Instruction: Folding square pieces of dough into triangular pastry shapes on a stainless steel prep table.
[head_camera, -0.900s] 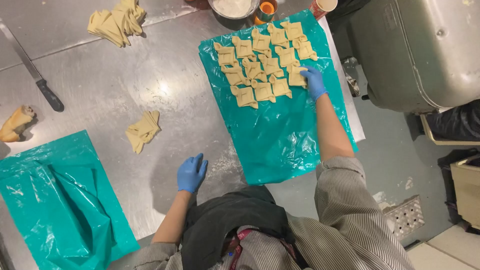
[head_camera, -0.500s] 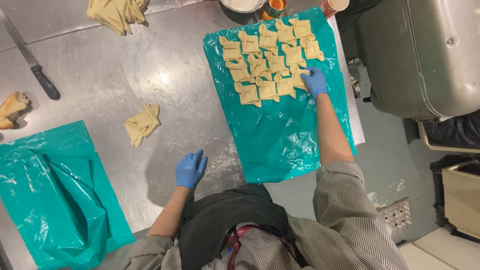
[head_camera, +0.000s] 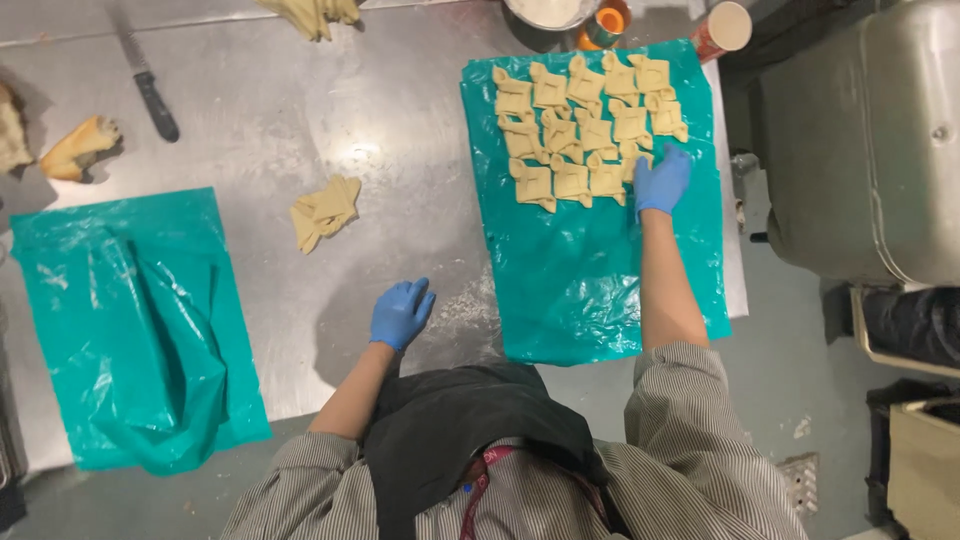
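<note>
Two gloved hands, both empty as far as I can see. Right hand (head_camera: 662, 181) lies flat, fingers together, on the teal sheet (head_camera: 600, 290), touching the lower right end of the rows of folded dough squares (head_camera: 585, 120) (looks like it's seating the last piece in line, so the grid fills row by row from the far edge). Left hand (head_camera: 401, 312) rests palm-down on the bare steel table (head_camera: 300, 130), fingers loosely spread, gripping nothing; probably just bracing. One loose folded dough piece (head_camera: 325, 211) sits on the steel up and left of it, well apart from the rows. Second teal sheet (head_camera: 130, 330) lies crumpled at far left. Knife (head_camera: 148, 88) is parked at the top edge, out of reach.
</note>
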